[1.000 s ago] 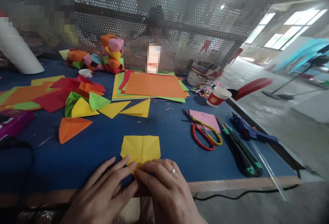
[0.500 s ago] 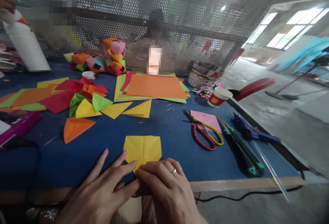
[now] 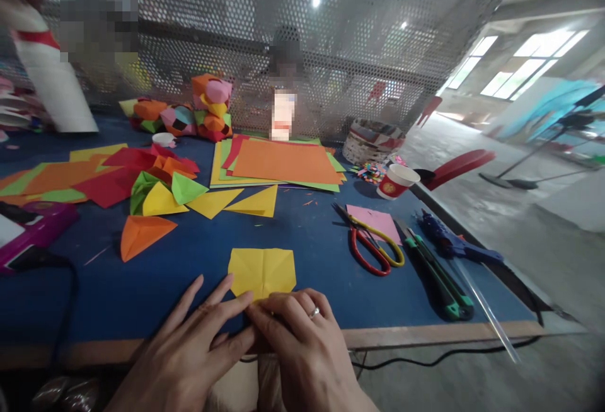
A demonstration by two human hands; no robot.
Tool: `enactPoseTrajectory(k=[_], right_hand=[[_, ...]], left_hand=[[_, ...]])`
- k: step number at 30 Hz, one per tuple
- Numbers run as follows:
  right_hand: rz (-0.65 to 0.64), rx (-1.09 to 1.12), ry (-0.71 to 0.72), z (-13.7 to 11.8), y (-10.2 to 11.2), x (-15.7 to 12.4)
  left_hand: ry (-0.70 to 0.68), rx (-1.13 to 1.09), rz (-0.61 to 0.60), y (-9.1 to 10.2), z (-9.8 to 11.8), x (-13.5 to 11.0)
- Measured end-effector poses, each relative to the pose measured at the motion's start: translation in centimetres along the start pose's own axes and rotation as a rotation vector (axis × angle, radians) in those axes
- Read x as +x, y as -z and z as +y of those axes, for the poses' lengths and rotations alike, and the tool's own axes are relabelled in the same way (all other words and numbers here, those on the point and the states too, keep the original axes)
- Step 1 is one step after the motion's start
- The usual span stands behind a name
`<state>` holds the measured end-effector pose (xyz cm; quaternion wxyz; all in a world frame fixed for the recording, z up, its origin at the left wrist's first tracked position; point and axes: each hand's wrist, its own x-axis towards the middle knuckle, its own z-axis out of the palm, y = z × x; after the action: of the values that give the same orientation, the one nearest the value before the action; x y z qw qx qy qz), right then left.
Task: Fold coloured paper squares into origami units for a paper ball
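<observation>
Paper [image 3: 262, 268], already creased, lies near the edge of the table [image 3: 312, 235], its near end, seemingly unfinished, under the spread fingers of the left hand [image 3: 191, 339] and the curled right hand [image 3: 307, 336], whose grip I cannot tell.

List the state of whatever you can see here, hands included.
Yellow paper: creased, partly hidden by hands
Left hand: fingers spread
Right hand: fingers curled
Scissors: lying partly on pink paper
Utility knife: blade out
Red-and-white cup: upright
Orange triangle: folded
Colored sheets: stacked
Glue gun: lying down
Basket: upright
</observation>
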<state>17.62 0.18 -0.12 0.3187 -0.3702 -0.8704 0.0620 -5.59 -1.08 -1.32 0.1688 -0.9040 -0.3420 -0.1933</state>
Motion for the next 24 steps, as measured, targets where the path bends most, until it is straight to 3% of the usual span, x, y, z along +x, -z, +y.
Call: enactPoseTrajectory(k=[7,14,24], right_hand=[[0.047,0.050,-0.014,-0.2,0.2,0.1],[0.090,0.069,0.040,0.0,0.4,-0.1],[0.144,-0.073,0.124,0.6,0.2,-1.1]], left_hand=[[0.009,-0.035,0.023,0.6,0.1,0.3],[0.047,0.011,0.136,0.8,0.4,0.9],[0.013,0.031,0.115,0.6,0.1,0.9]])
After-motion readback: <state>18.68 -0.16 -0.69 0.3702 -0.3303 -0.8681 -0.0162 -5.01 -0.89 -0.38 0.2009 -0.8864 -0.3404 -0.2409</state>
